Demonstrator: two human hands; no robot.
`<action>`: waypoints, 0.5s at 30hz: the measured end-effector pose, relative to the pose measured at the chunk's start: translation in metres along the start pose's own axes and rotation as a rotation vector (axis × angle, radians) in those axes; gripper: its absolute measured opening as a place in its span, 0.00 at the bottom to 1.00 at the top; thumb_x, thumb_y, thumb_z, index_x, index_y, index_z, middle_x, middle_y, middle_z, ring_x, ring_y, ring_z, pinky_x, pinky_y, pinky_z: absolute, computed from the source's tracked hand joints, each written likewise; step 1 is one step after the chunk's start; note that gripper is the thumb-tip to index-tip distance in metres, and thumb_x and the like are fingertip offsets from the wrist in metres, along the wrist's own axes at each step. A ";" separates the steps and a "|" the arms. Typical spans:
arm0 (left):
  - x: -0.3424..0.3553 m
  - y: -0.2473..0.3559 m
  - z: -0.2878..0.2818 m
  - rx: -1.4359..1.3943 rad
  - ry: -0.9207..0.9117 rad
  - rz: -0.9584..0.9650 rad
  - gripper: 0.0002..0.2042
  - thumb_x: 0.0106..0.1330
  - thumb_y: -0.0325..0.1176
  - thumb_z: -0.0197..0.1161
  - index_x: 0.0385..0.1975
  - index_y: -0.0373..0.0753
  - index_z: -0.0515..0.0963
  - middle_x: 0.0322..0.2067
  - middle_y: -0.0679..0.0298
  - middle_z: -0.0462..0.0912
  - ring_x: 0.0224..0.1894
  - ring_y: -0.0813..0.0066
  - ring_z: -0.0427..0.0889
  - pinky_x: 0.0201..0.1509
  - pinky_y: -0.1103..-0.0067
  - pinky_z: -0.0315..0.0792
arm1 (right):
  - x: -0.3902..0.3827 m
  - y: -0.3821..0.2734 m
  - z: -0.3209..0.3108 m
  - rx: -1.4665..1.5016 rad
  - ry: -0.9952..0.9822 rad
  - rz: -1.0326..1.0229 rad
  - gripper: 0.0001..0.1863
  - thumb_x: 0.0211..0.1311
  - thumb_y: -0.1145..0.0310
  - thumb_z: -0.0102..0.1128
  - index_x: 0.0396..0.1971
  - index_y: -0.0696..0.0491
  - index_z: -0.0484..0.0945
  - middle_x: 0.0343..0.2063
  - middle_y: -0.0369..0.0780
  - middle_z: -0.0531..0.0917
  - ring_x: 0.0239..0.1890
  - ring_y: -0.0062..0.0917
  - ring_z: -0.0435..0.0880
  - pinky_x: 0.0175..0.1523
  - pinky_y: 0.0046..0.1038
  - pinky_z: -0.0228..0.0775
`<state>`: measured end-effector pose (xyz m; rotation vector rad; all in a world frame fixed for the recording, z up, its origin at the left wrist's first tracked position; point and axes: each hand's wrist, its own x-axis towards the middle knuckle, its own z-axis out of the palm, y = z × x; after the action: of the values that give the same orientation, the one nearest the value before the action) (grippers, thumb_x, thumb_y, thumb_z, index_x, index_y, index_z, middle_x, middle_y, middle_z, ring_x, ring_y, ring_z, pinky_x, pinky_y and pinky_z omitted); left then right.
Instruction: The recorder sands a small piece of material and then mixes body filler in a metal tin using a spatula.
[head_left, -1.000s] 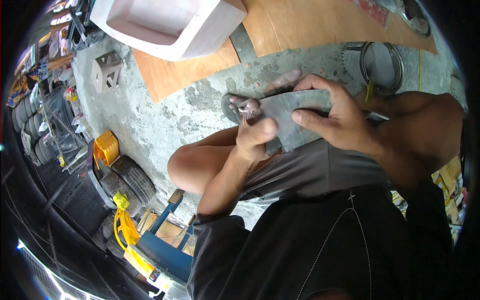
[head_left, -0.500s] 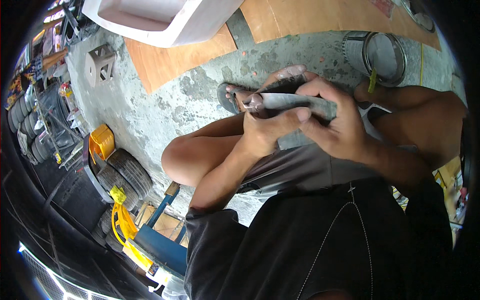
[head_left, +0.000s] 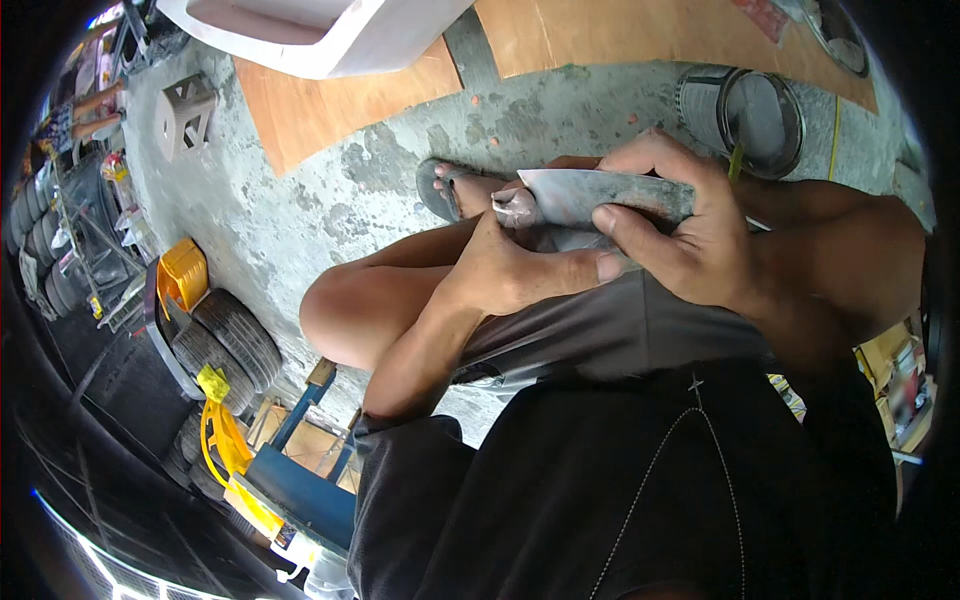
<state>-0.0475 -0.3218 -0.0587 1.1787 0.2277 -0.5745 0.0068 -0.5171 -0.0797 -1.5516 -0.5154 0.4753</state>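
Observation:
My right hand grips a flat grey plate, smeared pale and dark, its thumb on the near face and fingers over the far edge. My left hand is closed on a second grey flat piece just below it, thumb stretched along it toward my right hand. A blob of pinkish-grey paste sits at the left end of these pieces, by my left fingers. Both hands are above my lap and crossed legs, with a sandalled foot beyond them.
An open metal can with a yellow-green stick stands at upper right. A white moulded piece and plywood sheets lie ahead. A perforated stool, yellow container, stacked tyres and blue frame are leftward.
The plates have been turned and shifted against each other. My left thumb has slid rightward beneath the upper plate, and my right hand has risen slightly. The view has shifted a little.

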 end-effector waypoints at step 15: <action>-0.001 -0.007 -0.008 -0.022 0.009 -0.161 0.21 0.56 0.29 0.77 0.49 0.33 0.78 0.42 0.63 0.85 0.47 0.75 0.80 0.57 0.76 0.73 | -0.008 0.024 0.008 -0.023 0.032 -0.030 0.11 0.57 0.77 0.65 0.40 0.59 0.78 0.33 0.41 0.82 0.37 0.22 0.82 0.44 0.26 0.73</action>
<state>-0.0512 -0.3157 -0.0666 1.1481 0.3376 -0.7058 -0.0036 -0.5162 -0.1043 -1.5685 -0.5207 0.4222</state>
